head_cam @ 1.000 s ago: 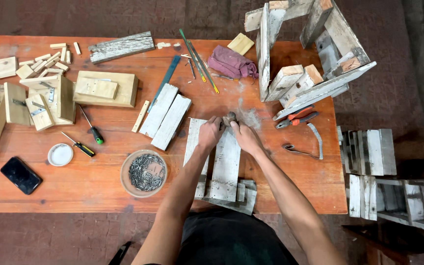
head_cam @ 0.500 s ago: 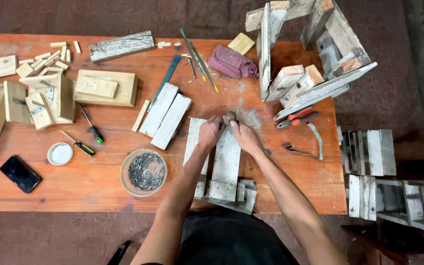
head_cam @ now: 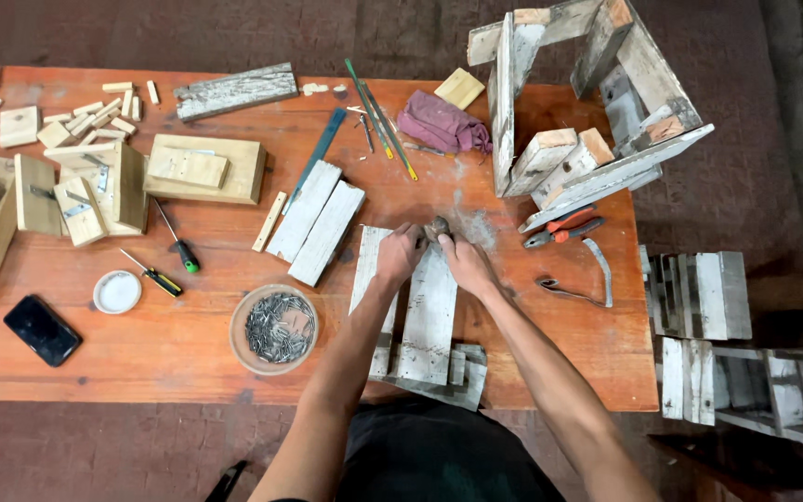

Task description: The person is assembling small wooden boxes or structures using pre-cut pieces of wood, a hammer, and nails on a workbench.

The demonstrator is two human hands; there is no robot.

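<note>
Dark small object [head_cam: 437, 228] pinched between both hands' fingers [head_cam: 417, 238].

Even, soft light falls on the orange table [head_cam: 188, 363], with no hard glare and only a mild pale sheen on the wood beyond the fingers [head_cam: 439, 244]. Shadows are short and faint: a thin dark edge under the whitewashed planks [head_cam: 429, 316] below the fingers, and a soft one beneath the wooden crate frame [head_cam: 597, 121] up and to the right of them. The floor around the table is much dimmer, and the far right corner sinks almost to black. Focus is sharp near the fingers and across the tabletop. The small dark object pinched between both hands [head_cam: 400, 256] stays too small to resolve. Straight edges bow slightly toward the frame's borders.
</note>
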